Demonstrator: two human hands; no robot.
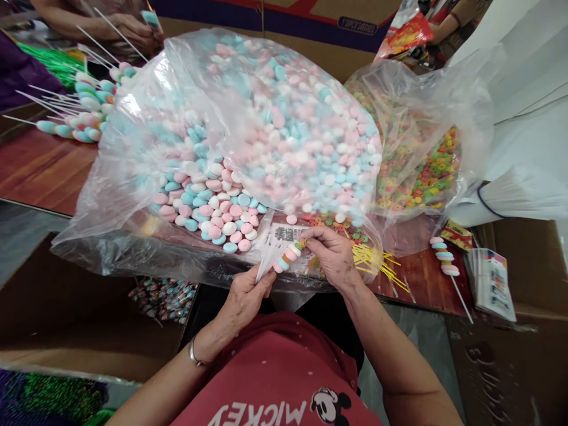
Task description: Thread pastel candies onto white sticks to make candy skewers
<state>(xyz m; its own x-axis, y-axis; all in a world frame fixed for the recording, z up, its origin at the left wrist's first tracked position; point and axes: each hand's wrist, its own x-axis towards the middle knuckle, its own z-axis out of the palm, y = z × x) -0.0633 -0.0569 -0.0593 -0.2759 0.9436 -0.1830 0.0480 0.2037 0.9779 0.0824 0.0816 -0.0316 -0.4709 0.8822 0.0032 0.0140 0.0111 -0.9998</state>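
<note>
My left hand [249, 293] is closed round a bundle of white sticks [268, 254] that fans up from the fingers. One stick carries a short row of candies [289, 256] in pink, blue, orange, white and green. At the top of that row, my right hand [331, 254] pinches a small orange ring candy [303, 243]. Just beyond both hands, pink, white and blue candies [217, 207] spill from a large clear plastic bag [284, 118]. Small coloured ring candies [339, 223] lie past the right hand, with yellow twist ties [377, 260] to its right.
Another clear bag [417, 160] holds ring candies at the right. A finished-looking candy skewer [444, 257] lies near a stack of printed packets [492, 284]. Loaded skewers [89, 112] are piled at left, near another person's hand [137, 32]. An open carton [89, 313] stands below left.
</note>
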